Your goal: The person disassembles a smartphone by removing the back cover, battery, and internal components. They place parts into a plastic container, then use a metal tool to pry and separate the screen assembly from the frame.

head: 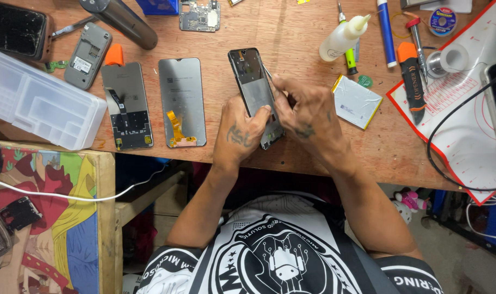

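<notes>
Black phone frame (254, 92) sits right between both hands, long axis running away from me and tipped a bit left at the far end. Left hand (240, 133) is wrapped around its near end, fingers closed on it. Right hand (307, 111) is pinched shut on a thin metal tool (270, 76) touching the frame's right edge, so right is the working hand.

The bench holds two loose phone screens (127, 105) (182, 102), one battery (357, 101), one glue bottle (343, 38) and one plastic tray (38, 102).

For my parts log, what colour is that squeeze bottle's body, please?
White squeeze bottle; head view.
</notes>
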